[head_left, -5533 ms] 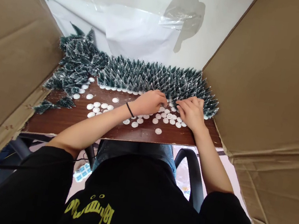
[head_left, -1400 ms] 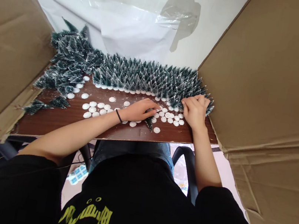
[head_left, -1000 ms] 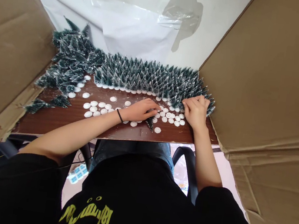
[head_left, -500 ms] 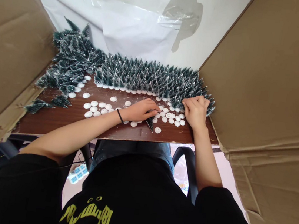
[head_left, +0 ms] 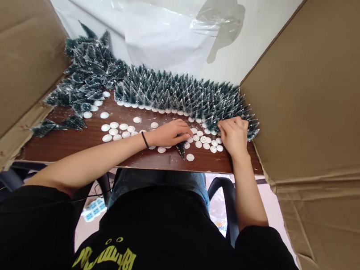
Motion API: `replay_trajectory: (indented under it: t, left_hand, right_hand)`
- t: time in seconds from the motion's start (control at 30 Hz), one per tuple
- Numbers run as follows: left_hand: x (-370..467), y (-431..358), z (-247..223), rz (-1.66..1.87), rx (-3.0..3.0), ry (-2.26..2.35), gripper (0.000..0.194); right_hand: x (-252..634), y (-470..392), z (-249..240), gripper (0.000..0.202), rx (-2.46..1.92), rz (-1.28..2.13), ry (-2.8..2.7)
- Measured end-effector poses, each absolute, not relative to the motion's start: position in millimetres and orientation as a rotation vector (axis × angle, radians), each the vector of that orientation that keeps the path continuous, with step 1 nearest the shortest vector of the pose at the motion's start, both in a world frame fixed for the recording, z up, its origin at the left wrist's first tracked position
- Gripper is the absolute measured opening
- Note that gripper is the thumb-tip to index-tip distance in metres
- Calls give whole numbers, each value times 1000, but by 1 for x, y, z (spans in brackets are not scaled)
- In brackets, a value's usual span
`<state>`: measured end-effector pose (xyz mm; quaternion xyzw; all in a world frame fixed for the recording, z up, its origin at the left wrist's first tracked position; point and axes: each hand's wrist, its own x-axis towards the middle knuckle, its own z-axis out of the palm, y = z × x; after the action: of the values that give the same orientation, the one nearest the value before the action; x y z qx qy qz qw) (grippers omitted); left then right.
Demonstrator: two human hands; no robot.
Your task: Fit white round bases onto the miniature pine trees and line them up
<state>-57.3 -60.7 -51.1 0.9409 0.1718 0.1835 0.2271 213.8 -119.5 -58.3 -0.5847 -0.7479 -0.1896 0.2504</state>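
My left hand (head_left: 174, 133) is closed on a small snow-tipped artificial tree (head_left: 181, 149), whose tip points toward me. White round discs (head_left: 203, 139) lie around that hand. At the right front corner of the upright miniature trees (head_left: 173, 91), my right hand (head_left: 233, 133) has its fingers bent and pinched against the front row. The fingertips there are partly hidden, and a tree appears to be in their grip. The upright trees stand packed in rows, with white bases showing along the front.
A heap of loose trees (head_left: 87, 67) lies at the left back of the brown table (head_left: 63, 149). More white discs (head_left: 113, 131) are scattered left of my left forearm. Cardboard walls (head_left: 335, 95) rise on both sides, and a white wall (head_left: 167, 38) stands behind.
My right hand has shifted very slightly left along the front row. My left hand stays where it was, with the tree still under its fingers.
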Motion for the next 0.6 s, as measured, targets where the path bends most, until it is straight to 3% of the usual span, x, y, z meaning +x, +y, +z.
replay_trajectory:
  t: [0.6]
  left_hand:
    - [-62,-65,-47,370,2658,290,45]
  right_hand:
    - [211,-123,-59,33,-1561,-573,-1958]
